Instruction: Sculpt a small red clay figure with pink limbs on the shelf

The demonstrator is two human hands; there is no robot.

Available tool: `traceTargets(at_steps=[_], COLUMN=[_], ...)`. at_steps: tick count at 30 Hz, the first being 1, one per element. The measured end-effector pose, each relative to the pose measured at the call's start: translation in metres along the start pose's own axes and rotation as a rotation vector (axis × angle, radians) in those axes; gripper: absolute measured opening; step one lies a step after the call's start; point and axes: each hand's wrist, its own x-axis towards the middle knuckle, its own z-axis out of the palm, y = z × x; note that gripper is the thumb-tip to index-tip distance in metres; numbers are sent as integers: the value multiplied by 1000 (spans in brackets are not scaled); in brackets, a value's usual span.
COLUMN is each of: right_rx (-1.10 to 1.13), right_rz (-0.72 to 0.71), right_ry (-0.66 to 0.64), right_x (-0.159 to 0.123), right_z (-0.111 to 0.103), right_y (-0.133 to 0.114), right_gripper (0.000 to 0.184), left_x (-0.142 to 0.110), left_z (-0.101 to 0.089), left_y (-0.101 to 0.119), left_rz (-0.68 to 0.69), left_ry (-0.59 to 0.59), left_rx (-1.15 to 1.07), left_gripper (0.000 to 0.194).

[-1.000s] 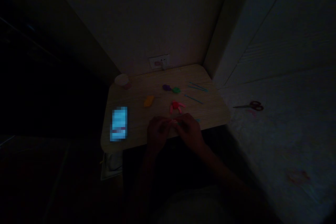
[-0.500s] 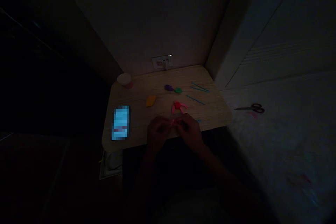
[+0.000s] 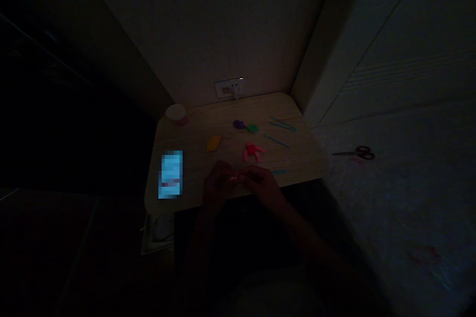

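My left hand and my right hand meet over the front edge of the small wooden table. Between their fingertips they pinch a small pink piece of clay, mostly covered by the fingers. Just beyond my hands lies a pink clay shape with a red round middle and several pink arms. Farther back are a purple clay lump and a green clay lump. An orange clay piece lies to the left. Dim light hides finer detail.
A glowing, blurred phone rests at the table's left, with a cup behind it. Thin teal sticks lie on the right, and a teal piece beside my right hand. Scissors lie on the pale surface at right.
Both hands have shifted slightly left, still pinching the pink clay. The teal piece by my right hand shows more. The view has moved a little; other things stay in place.
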Motion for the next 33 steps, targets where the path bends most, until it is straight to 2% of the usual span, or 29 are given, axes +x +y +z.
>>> traceTargets(at_steps=[5,14,22,33], right_rx=[4,-38,-84,-79], right_rz=[63,40,24,21], right_ry=[-11,15,78,59], right_x=[2,-3,-5,-5], right_z=[-3,-2,-7,-8], right_y=[-2,0,-1,-2], right_gripper=[27,25,22,22], left_x=[0,0,0,-4], left_z=[-4,-2,-1,-2], left_y=[3,6,5,2], left_rz=[24,20,15,-59], left_ry=[-57,-5,0,5], left_rx=[-7,86,23,69], left_gripper=[17,17,21,22])
